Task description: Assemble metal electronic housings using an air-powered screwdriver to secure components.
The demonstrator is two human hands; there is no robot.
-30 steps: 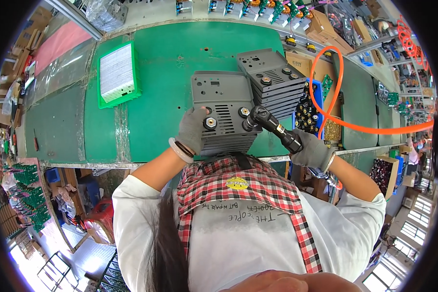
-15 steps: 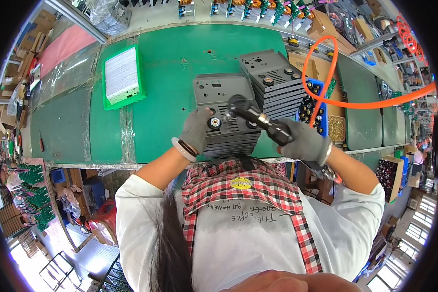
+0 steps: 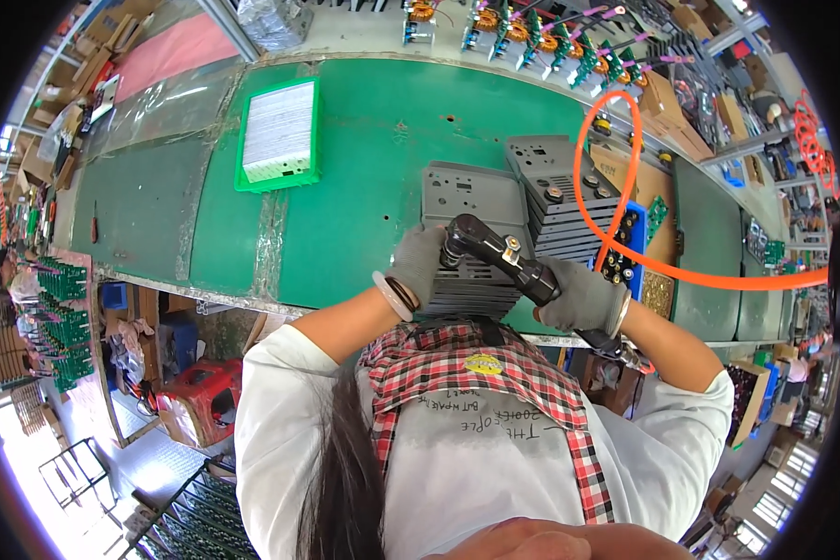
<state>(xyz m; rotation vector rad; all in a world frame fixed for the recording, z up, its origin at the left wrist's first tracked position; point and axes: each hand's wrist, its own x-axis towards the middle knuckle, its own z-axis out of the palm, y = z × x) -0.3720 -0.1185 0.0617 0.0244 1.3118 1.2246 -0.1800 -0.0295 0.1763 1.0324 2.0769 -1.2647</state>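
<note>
My right hand, in a grey glove, is wrapped round the body of a black air ratchet wrench with an angled head. The head rests down over the top grey metal panel of a near stack, where a round fitting shows only in part beneath it. Close beside that head, my gloved left hand is closed on the panel's left edge; its fingertips are partly hidden. Just right of this stack stands a second stack of slotted grey panels, with black round fittings on its top one.
An orange air hose loops over the right side. Beside the stacks sits a blue bin of black fittings. A green tray with white pieces lies left on the green bench mat. Circuit boards line the back.
The wrench head has come down and left onto the near panel's fitting, next to my left hand. The whole view has shifted, so the bench sits further right and tilted.
</note>
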